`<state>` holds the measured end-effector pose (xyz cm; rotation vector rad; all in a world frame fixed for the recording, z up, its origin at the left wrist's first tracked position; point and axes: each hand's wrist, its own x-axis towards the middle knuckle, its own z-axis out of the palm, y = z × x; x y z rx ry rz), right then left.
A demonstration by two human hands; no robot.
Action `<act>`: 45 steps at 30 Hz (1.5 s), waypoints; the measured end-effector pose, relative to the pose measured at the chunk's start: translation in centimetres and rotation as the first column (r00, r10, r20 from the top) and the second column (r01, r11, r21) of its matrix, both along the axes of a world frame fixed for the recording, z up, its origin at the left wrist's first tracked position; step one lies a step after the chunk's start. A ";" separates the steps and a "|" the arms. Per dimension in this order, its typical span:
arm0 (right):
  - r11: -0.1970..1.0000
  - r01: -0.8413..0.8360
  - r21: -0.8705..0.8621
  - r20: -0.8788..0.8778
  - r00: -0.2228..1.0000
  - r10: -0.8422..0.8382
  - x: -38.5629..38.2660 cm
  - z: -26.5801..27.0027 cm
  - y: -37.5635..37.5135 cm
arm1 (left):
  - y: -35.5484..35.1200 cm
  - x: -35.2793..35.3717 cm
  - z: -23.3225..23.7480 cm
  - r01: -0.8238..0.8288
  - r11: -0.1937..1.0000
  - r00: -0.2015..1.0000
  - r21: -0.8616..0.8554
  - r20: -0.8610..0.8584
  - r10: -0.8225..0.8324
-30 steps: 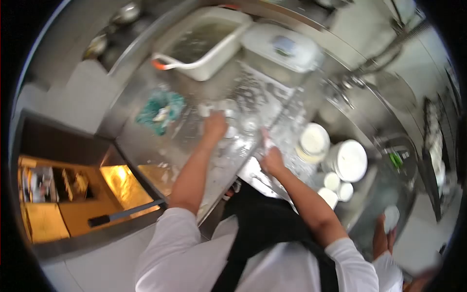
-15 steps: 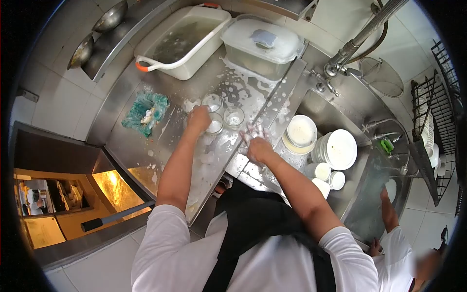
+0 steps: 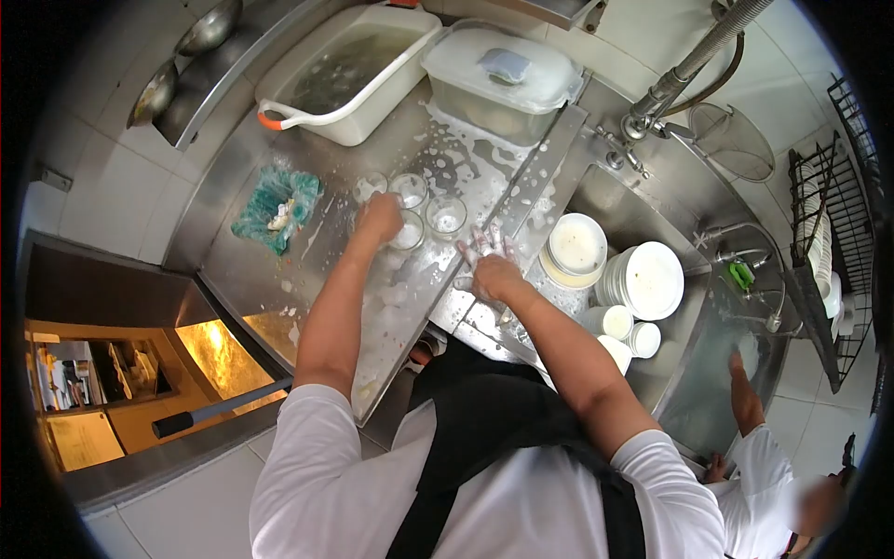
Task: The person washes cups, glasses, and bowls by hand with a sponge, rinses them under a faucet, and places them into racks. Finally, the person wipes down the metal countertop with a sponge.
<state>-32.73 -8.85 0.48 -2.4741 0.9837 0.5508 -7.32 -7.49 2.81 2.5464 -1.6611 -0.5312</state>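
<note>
Several clear drinking glasses stand close together on the soapy steel counter, among them a suds-marked glass (image 3: 447, 216) and a glass (image 3: 408, 191) behind it. My left hand (image 3: 380, 221) is curled down at the left of this group, closed around a glass whose rim shows only partly beside the fingers. Suds cover the fingers of my right hand (image 3: 491, 265), which are spread over the raised counter edge by the sink. Nothing shows in that hand. To its right, a stack of white bowls (image 3: 577, 244) stands by the sink.
A white tub (image 3: 358, 130) of murky water and a lidded clear container (image 3: 498, 112) stand at the back. A green plastic bag (image 3: 277, 210) lies left. More white plates (image 3: 655, 282) and cups (image 3: 616, 322) fill the sink side. A co-worker's hand (image 3: 742, 365) is at the right basin.
My right hand has shifted slightly right, its fingers still spread. My left hand stays at the same glass. The co-worker's hand has moved a little farther into the basin.
</note>
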 end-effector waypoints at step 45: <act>1.000 0.001 -0.004 0.036 0.999 -0.001 0.1 -0.5 -0.8 | 0.1 -1.1 0.6 -0.010 0.998 0.999 -0.070 0.048 0.013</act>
